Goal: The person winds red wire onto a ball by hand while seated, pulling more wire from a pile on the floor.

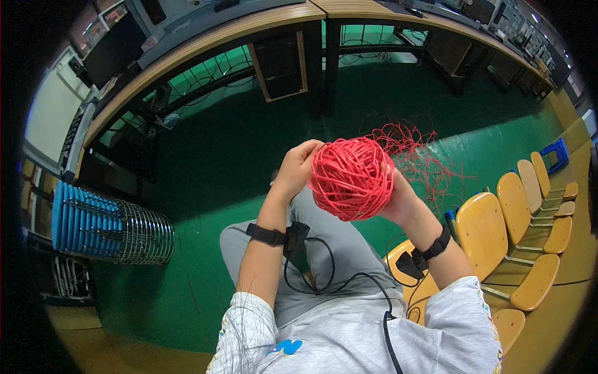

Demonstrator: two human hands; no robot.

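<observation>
ball: a fat round ball of red wire, wound tight in criss-crossing loops, about as big as the hands around it
pose: held up in the air above the grey-trousered lap, gripped from both sides
loose end: a messy tangle of unwound red wire trails off the ball's right side, springy thin loops spreading over the green floor behind it

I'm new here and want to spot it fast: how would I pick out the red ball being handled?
Start at the green floor below the curved wooden desks. Above the seated person's grey lap, the left hand and right hand cup a ball of red cord. Unlike the loose red tangle beyond it, it is tightly wound and round.
</observation>
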